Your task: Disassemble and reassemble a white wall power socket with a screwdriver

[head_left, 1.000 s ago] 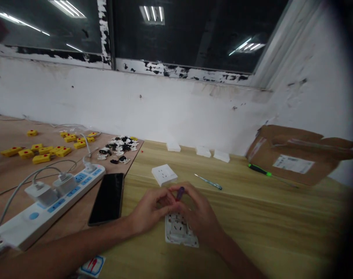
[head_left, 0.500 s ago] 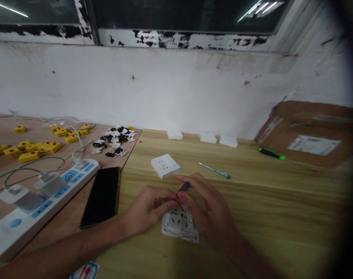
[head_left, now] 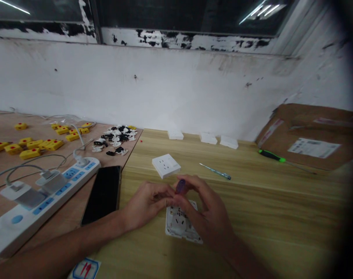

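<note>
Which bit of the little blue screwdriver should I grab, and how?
Probably pinch the blue screwdriver by its thicker handle, coming from above on the near right side. It lies flat on the wooden table, handle end nearer you, thin tip pointing away to the left, and nothing covers it.

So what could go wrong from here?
The purple-handled tool in the right hand could slip and jab the left hand, which is close beside it. Also, the left forearm might nudge the phone, since it lies right alongside.
</note>
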The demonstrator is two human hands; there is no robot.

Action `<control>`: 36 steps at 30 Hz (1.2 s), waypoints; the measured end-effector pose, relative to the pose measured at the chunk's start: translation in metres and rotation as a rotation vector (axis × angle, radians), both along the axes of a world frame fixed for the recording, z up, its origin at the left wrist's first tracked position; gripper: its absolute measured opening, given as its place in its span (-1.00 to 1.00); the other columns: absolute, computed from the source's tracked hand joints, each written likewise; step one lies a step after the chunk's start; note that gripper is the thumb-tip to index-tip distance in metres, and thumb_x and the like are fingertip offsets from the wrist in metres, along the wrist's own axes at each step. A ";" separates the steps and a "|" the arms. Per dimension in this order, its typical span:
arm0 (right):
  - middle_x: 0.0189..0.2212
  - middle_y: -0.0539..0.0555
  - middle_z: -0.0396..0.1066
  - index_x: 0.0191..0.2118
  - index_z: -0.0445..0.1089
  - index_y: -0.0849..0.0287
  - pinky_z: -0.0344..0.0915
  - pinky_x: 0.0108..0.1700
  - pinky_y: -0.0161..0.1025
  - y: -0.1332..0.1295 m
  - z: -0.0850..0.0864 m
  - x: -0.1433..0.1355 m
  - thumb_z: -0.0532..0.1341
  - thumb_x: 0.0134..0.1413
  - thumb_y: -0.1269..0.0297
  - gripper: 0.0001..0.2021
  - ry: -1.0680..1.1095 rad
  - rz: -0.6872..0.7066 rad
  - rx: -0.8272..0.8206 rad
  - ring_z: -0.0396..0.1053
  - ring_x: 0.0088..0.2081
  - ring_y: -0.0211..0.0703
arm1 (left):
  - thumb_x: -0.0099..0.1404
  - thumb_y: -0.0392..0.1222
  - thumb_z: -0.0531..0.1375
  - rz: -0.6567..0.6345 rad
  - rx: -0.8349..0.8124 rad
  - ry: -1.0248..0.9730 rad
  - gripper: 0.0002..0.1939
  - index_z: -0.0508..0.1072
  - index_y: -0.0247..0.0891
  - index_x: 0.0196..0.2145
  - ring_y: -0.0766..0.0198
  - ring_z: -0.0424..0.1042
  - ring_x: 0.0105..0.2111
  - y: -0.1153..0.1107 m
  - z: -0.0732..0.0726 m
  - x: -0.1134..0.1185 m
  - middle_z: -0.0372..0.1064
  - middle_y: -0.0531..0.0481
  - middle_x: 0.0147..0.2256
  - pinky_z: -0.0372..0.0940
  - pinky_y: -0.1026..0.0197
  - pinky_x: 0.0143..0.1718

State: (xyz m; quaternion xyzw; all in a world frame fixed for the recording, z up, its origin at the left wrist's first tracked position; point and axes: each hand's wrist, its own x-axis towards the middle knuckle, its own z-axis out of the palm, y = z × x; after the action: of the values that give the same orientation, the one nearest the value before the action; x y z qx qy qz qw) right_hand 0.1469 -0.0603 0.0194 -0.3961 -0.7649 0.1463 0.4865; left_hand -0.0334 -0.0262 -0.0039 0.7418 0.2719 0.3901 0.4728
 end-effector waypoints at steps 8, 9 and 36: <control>-0.28 -0.01 0.48 0.04 0.37 0.01 0.38 -0.20 -0.24 0.002 0.002 -0.001 0.24 0.20 0.29 -0.71 -0.034 -0.065 -0.019 0.45 -0.30 -0.19 | 0.28 -0.22 0.28 0.009 0.038 0.059 -0.91 0.55 -0.28 -0.35 0.27 0.50 -0.36 0.000 0.006 -0.002 0.55 0.03 -0.38 0.31 0.33 -0.30; -0.26 0.00 0.49 0.08 0.35 0.01 0.38 -0.18 -0.23 0.002 0.002 0.000 0.23 0.21 0.30 -0.68 -0.030 -0.062 -0.022 0.46 -0.28 -0.18 | 0.30 -0.22 0.25 -0.015 0.060 0.077 -0.90 0.56 -0.28 -0.32 0.26 0.51 -0.33 0.001 0.007 -0.003 0.56 0.02 -0.35 0.31 0.32 -0.26; -0.18 0.06 0.48 0.15 0.28 0.01 0.41 -0.10 -0.19 -0.002 0.005 0.002 0.19 0.21 0.33 -0.60 0.004 0.010 -0.016 0.46 -0.18 -0.14 | 0.34 -0.22 0.22 -0.011 0.109 0.089 -0.89 0.53 -0.28 -0.28 0.24 0.50 -0.28 0.001 0.007 -0.003 0.54 0.02 -0.30 0.31 0.28 -0.21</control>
State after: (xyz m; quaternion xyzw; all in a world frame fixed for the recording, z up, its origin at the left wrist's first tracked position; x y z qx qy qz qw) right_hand 0.1487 -0.0621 0.0244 -0.3958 -0.7645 0.1555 0.4844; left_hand -0.0365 -0.0250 0.0031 0.7845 0.2669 0.3685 0.4214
